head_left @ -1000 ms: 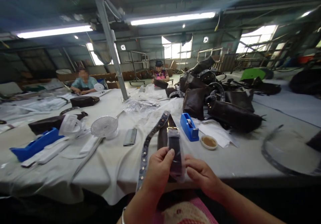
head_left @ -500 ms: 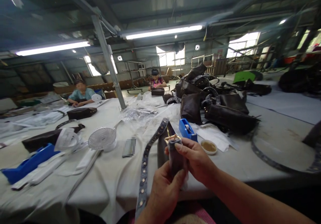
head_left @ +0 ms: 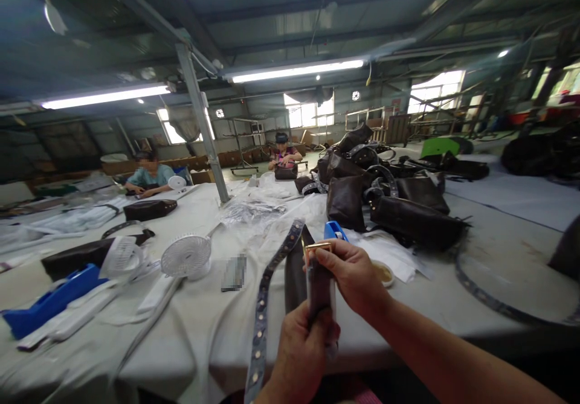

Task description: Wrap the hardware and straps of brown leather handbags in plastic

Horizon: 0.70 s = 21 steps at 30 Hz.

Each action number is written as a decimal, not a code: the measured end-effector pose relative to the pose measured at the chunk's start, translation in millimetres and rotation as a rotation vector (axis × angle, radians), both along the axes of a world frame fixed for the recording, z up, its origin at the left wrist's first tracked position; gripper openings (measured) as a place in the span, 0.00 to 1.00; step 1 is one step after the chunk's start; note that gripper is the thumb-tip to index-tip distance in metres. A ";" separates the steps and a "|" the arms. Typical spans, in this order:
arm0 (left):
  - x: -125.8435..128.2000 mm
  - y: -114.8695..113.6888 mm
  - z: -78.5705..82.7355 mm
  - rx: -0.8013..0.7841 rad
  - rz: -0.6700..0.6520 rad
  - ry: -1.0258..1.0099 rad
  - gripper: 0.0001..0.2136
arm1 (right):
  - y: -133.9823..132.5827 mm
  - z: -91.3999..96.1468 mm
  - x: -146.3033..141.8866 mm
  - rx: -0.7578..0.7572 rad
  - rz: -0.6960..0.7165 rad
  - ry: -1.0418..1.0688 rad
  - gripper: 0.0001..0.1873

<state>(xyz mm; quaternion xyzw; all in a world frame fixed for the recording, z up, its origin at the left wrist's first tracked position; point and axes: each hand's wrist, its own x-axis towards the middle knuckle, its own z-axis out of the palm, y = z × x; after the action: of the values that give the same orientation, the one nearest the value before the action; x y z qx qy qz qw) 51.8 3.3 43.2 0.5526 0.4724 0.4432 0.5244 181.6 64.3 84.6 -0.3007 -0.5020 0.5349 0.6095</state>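
Both hands hold a dark leather strap end (head_left: 319,289) that stands upright over the table's front edge. A gold-coloured buckle (head_left: 322,246) sits at its top. My left hand (head_left: 296,346) wraps round the lower part, fingers closed, with something clear like plastic film below it. My right hand (head_left: 360,274) pinches the top just under the buckle, its thumb on the near side. Behind the strap end lies a dark leather piece (head_left: 294,280), partly hidden. A studded strap (head_left: 260,319) runs beside it on the left, down past my left wrist.
A blue tape dispenser (head_left: 334,230) and a shallow dish (head_left: 384,273) are partly behind my right hand. Dark bags (head_left: 347,202) are heaped behind. To the left stand a white fan (head_left: 185,254) and another blue dispenser (head_left: 54,301). Two people (head_left: 151,174) sit across the table.
My right hand has moved slightly left and up against the buckle, which now sits more squarely across the strap's top. The dish and dispenser are more covered. The view has tilted up slightly.
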 end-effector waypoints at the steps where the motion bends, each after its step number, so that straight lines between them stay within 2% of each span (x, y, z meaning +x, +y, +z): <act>1: -0.5 0.4 0.1 -0.011 0.000 -0.005 0.13 | 3.9 0.9 2.7 0.053 -0.015 -0.061 0.11; 5: -4.0 2.6 -1.4 -0.020 -0.024 -0.016 0.14 | 20.8 -0.9 13.0 0.284 -0.147 -0.315 0.09; 7: -5.5 3.8 -4.5 -0.026 -0.051 -0.037 0.14 | 28.3 -4.6 15.0 0.333 -0.229 -0.373 0.11; 12: -7.0 8.8 -12.8 -0.035 -0.059 -0.049 0.15 | 49.9 -13.1 15.6 0.248 -0.352 -0.400 0.19; 14: -8.4 11.9 -13.7 -0.029 -0.061 -0.037 0.16 | 58.2 -16.8 19.0 0.209 -0.401 -0.490 0.20; 16: -11.1 14.7 -12.6 -0.014 -0.042 0.002 0.16 | 59.5 -22.1 23.1 0.240 -0.455 -0.588 0.19; 19: -18.8 18.6 -8.9 0.086 0.042 0.143 0.16 | 40.8 -33.0 24.9 0.472 -0.603 -0.667 0.16; 21: -28.1 22.3 -8.3 0.180 0.075 0.267 0.17 | 18.4 -41.3 21.5 0.698 -0.559 -0.760 0.15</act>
<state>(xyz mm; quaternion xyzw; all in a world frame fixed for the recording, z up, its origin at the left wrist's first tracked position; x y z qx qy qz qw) 23.7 25.6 34.9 0.6335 0.5165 0.4256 0.3884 203.1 82.7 43.2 -0.3738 -0.7333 0.0114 0.5678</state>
